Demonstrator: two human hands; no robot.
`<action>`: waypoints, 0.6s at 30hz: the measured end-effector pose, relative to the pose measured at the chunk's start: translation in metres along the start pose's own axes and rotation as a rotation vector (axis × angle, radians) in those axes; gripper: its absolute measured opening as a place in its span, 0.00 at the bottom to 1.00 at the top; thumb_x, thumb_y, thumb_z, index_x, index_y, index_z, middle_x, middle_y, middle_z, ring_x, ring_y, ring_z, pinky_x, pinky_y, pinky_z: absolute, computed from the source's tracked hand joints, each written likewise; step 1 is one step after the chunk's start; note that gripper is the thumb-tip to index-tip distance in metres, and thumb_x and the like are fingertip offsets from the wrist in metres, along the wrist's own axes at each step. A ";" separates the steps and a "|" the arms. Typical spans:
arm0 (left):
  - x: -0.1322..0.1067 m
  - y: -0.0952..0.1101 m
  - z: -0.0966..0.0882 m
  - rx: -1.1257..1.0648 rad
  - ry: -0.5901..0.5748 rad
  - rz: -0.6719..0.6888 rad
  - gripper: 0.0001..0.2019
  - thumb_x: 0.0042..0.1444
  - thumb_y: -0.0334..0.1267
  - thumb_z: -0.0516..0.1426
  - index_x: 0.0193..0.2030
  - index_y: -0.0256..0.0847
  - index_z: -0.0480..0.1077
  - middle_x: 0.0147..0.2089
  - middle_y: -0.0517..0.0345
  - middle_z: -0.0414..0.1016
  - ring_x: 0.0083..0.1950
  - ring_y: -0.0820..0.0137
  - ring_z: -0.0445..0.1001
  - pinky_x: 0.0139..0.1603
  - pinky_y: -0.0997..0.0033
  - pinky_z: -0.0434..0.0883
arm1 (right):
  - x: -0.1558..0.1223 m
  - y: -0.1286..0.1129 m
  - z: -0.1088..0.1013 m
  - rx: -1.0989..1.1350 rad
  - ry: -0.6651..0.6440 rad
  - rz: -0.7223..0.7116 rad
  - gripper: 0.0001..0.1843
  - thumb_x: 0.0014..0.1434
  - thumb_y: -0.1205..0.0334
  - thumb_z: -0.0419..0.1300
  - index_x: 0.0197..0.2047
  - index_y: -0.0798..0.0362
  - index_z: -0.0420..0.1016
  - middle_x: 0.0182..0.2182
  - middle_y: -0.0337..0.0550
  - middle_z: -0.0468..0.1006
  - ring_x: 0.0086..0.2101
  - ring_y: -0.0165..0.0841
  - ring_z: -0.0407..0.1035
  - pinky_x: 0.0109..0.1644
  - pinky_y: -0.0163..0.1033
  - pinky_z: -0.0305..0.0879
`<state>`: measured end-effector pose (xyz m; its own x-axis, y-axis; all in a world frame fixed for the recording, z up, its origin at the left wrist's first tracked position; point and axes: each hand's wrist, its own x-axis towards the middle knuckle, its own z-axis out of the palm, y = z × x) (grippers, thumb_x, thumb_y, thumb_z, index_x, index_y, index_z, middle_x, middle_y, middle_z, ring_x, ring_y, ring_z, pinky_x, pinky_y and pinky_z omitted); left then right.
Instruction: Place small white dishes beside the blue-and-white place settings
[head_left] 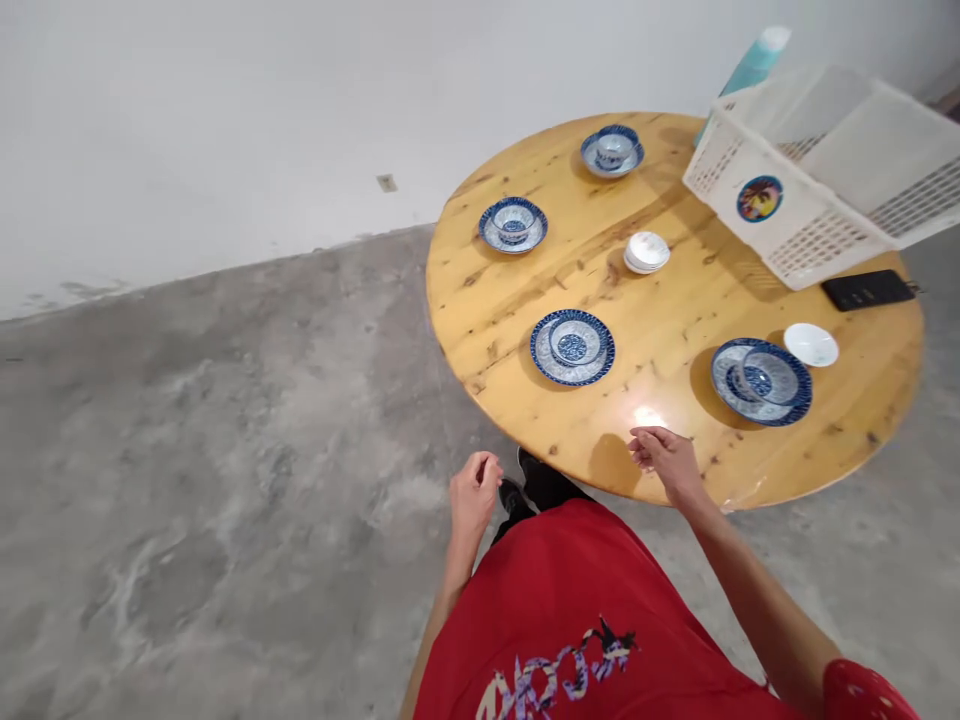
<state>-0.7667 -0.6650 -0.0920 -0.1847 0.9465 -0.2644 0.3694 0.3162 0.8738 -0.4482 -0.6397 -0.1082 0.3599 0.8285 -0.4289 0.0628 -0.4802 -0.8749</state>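
I stand at the near edge of a round wooden table [675, 300]. My left hand [472, 492] hangs off the table over the floor, fingers curled loosely with nothing visible in them. My right hand [666, 460] hovers over the table's near edge, fingers curled inward, empty as far as I can see. Closest to it are a blue patterned plate with a bowl on it [572, 346] and a second plate-and-bowl set [761, 380]. Two more such sets [513, 224] [612, 151] sit at the far side.
A stack of small white dishes [646, 251] sits mid-table and a single white dish [811, 344] at the right. A white plastic basket [817, 170], a black phone [866, 289] and a teal bottle [754, 62] occupy the far right. Concrete floor lies left.
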 end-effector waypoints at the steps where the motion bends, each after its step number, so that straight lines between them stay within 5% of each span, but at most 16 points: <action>1: 0.004 0.000 -0.001 0.001 -0.007 -0.001 0.12 0.60 0.45 0.50 0.35 0.41 0.69 0.30 0.59 0.76 0.30 0.71 0.75 0.36 0.72 0.69 | 0.003 0.002 0.003 0.007 0.010 0.003 0.19 0.47 0.49 0.65 0.36 0.56 0.77 0.24 0.41 0.78 0.21 0.29 0.69 0.23 0.33 0.64; 5: 0.026 0.004 -0.008 0.020 -0.015 -0.018 0.14 0.59 0.48 0.50 0.36 0.41 0.70 0.30 0.58 0.76 0.30 0.69 0.76 0.35 0.71 0.71 | 0.024 0.001 0.018 0.057 0.020 -0.004 0.18 0.47 0.48 0.64 0.33 0.55 0.76 0.23 0.40 0.77 0.20 0.30 0.69 0.23 0.34 0.65; 10: 0.081 0.026 -0.010 0.076 -0.044 0.041 0.16 0.57 0.51 0.52 0.36 0.41 0.71 0.29 0.57 0.76 0.29 0.68 0.75 0.34 0.69 0.73 | 0.066 -0.035 0.034 0.154 0.018 -0.045 0.15 0.49 0.49 0.62 0.31 0.54 0.74 0.22 0.39 0.76 0.20 0.30 0.68 0.24 0.34 0.63; 18: 0.159 0.094 0.027 0.179 -0.196 0.151 0.16 0.57 0.52 0.53 0.37 0.41 0.72 0.30 0.56 0.76 0.29 0.68 0.76 0.35 0.69 0.73 | 0.127 -0.087 0.017 0.238 0.073 -0.118 0.09 0.52 0.55 0.60 0.30 0.53 0.73 0.21 0.38 0.76 0.19 0.28 0.67 0.22 0.32 0.62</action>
<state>-0.7367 -0.4826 -0.0626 0.0573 0.9724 -0.2263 0.5367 0.1611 0.8282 -0.4233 -0.4877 -0.0902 0.4294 0.8480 -0.3107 -0.1088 -0.2930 -0.9499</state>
